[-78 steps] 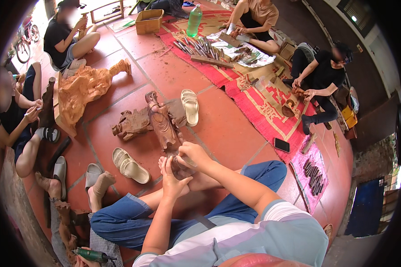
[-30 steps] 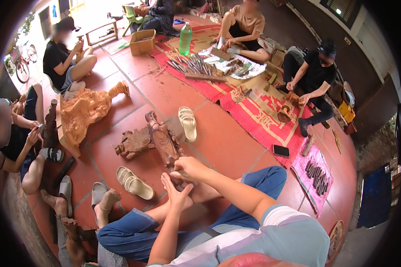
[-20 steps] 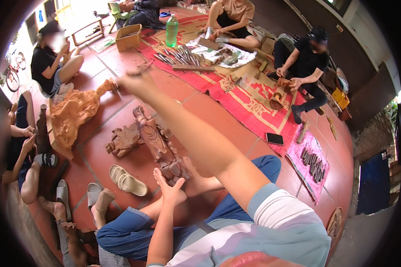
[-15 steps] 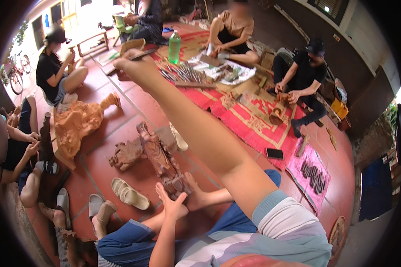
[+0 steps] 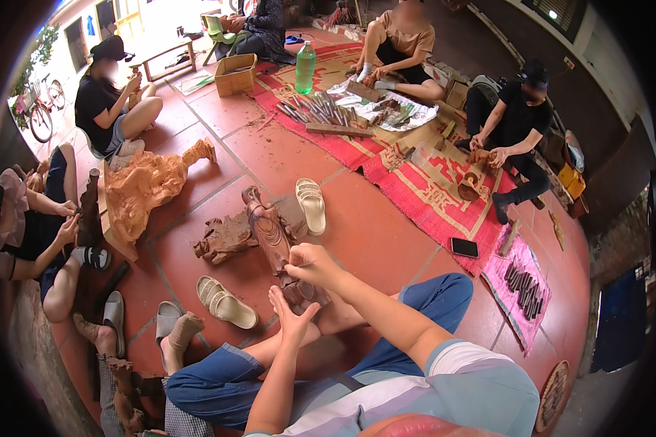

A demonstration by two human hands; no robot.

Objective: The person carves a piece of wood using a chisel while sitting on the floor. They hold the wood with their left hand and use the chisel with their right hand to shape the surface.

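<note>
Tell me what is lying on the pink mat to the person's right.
On the pink mat lies a row of dark, slim carving tools, side by side. A wooden stick rests at its far edge. Whatever lies beneath the mat is covered.

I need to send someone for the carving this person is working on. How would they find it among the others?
On the red tile floor, beside a lone pale sandal, a tall dark-brown wooden carving leans. The person's right hand rests on it, the left hand under its base. The carving beside it is squat; the big orange one paler.

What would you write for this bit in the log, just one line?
right hand: on dark wooden carving | left hand: open, at carving's base | carving: lies on red tile floor | sandals: beside it
</note>
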